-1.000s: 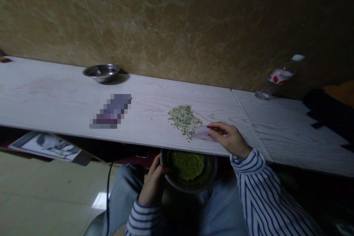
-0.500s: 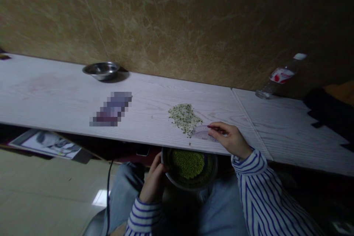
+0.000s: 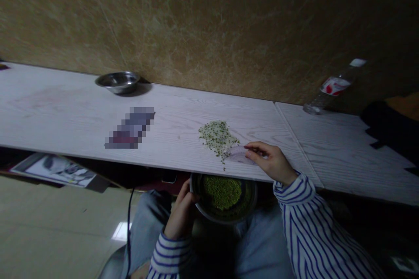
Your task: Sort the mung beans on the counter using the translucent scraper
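My right hand [image 3: 270, 161] pinches a clear plastic protractor [image 3: 236, 154] between thumb and fingers, its curved edge resting low on the counter. The protractor touches the lower right side of a loose pile [image 3: 216, 135] of white grains mixed with green beans. A few green beans lie apart, near the counter's front edge. Below that edge, my left hand [image 3: 181, 209] grips the left rim of a metal bowl [image 3: 209, 217] above my lap. Green beans [image 3: 223, 192], which look like mung beans, cover the bowl's bottom.
On the pale wooden counter [image 3: 173, 139], an empty-looking steel bowl [image 3: 118, 83] stands against the wall. A pixelated flat object [image 3: 131, 128] lies in front of it. A clear bottle [image 3: 335, 86] leans at the right, near dark cloth [image 3: 389, 126]. A black cable [image 3: 128, 231] hangs at left.
The view has shifted very slightly. Both hands keep their holds, and the protractor stays at the pile's edge with almost no movement.
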{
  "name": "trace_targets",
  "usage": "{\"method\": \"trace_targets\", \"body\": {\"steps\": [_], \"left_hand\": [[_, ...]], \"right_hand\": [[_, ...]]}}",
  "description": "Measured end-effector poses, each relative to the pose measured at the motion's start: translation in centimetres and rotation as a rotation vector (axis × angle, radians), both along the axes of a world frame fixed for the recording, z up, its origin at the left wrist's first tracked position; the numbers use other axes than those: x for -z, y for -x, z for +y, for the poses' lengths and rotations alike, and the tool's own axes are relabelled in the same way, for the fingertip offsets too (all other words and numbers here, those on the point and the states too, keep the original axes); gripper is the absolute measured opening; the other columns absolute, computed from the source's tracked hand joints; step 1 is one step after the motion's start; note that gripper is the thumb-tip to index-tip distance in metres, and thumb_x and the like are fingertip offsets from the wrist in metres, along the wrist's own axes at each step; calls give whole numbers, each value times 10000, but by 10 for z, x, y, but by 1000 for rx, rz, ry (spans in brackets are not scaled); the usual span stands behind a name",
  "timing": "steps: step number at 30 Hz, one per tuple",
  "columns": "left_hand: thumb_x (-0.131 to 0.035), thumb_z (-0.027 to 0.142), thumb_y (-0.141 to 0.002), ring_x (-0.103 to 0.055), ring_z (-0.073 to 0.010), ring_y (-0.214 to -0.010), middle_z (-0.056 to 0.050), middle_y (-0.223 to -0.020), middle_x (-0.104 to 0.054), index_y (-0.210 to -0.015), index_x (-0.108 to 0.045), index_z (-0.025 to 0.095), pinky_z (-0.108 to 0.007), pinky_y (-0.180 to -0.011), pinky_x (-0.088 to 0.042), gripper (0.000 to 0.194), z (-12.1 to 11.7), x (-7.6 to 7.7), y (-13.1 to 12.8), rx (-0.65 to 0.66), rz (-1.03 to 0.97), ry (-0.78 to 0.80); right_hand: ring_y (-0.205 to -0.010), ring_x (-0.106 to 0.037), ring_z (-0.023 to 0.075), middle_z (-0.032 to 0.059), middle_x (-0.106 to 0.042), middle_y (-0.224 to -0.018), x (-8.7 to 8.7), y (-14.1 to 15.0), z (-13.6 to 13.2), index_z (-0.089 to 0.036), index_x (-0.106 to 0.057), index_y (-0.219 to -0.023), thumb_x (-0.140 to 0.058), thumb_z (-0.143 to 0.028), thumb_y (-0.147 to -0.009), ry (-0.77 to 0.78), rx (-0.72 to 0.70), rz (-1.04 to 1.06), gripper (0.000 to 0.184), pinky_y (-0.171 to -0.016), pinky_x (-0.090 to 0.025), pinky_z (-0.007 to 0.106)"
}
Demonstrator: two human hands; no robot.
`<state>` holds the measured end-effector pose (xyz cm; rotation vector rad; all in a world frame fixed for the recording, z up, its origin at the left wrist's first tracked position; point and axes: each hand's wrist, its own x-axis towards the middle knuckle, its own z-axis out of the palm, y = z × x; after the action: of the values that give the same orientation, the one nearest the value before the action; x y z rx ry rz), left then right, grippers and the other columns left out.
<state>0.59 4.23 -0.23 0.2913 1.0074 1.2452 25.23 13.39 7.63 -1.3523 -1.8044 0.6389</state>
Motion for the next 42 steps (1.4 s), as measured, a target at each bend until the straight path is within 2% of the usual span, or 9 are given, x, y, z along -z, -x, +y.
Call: {"method": "trace_targets", "body": {"steps": [5,12,17,20,23,28,36,39,42], "left_hand": [[-659,173,-590,-678,-283,-867,-40,-906,-726,-1054,-700,211,-326,-628,-509,468,1,1,0,13,5,9],[-660,172,-589,-677,-293,-908,-43,-907,-731,-1084,-682,209,-352,-684,-527,497,1,2,0,5,-6,6],[-673,187,-603,-679,-300,-906,-58,-968,-735,-1094,-693,215,-342,-642,-516,493,1,3,1,16,0,-12],[-683,204,-598,-679,-295,-882,-48,-911,-726,-1104,-680,211,-365,-674,-535,506,1,5,1,17,8,-4],[-674,207,-597,-676,-279,-837,-30,-851,-709,-1105,-660,208,-350,-652,-529,509,1,4,1,18,13,6],[-664,203,-609,-622,-205,-677,-8,-815,-689,-1120,-645,203,-283,-535,-456,512,1,2,1,37,29,3],[-666,199,-605,-658,-243,-770,-21,-837,-702,-1119,-651,197,-280,-545,-448,514,1,5,2,28,20,-2],[-658,188,-614,-675,-258,-835,-19,-843,-711,-1138,-637,197,-275,-557,-453,524,1,5,2,15,17,6],[-658,188,-615,-676,-253,-814,-18,-837,-712,-1133,-633,196,-273,-550,-450,518,1,4,3,24,14,4]], "right_hand": [[-699,-658,194,48,-752,-779,0,-2,-2,-210,-777,-947,-682,-382,-817,4,-19,-23,235,-633,-526,318],[-724,-678,206,59,-769,-817,-2,-1,-3,-215,-779,-942,-685,-385,-818,4,-44,-38,230,-648,-542,327],[-711,-681,207,58,-773,-812,-2,-1,-3,-219,-778,-947,-681,-435,-829,-17,-20,-50,264,-625,-539,324],[-707,-677,206,60,-781,-834,-2,0,-2,-222,-780,-957,-671,-431,-836,-17,-21,-57,265,-618,-535,326],[-713,-680,207,59,-784,-846,-2,0,-2,-227,-784,-963,-668,-412,-836,0,-39,-60,252,-622,-539,329],[-753,-695,216,68,-792,-888,-2,-1,-2,-218,-782,-964,-675,-368,-821,18,-68,-38,234,-653,-555,334],[-752,-691,210,63,-789,-879,-2,4,-2,-216,-784,-981,-671,-367,-823,33,-74,-34,246,-663,-556,329],[-722,-678,201,59,-778,-838,-1,5,-1,-208,-782,-982,-670,-359,-824,23,-36,-33,246,-646,-543,318],[-706,-674,198,56,-767,-802,-1,4,0,-197,-775,-972,-678,-360,-811,5,15,-5,250,-632,-537,311]]}}
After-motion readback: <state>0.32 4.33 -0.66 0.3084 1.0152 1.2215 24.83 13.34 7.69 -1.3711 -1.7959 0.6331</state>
